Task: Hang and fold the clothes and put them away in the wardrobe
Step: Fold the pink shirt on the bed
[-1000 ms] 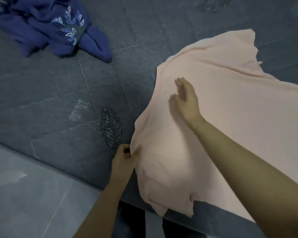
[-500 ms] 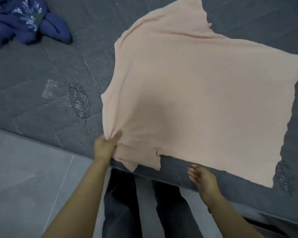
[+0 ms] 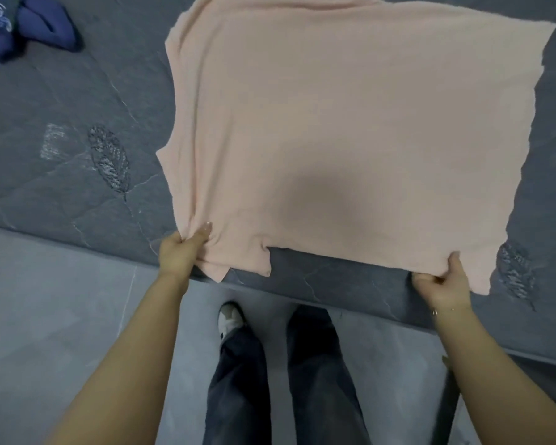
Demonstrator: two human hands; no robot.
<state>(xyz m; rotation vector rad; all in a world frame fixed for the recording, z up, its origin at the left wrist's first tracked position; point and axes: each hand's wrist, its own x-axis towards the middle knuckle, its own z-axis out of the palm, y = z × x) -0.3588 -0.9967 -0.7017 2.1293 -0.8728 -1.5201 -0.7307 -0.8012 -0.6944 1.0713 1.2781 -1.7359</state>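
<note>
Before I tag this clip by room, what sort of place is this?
Probably a bedroom at home. A pink T-shirt lies spread on a grey quilted mattress with stitched leaf patterns, a crumpled blue garment lies further back, and grey floor tiles run beside it. No wardrobe shows.

Bare forearms, thin wrist bracelet (image 3: 443,311), dark grey wide-leg jeans (image 3: 238,380), white shoe (image 3: 228,317).
</note>
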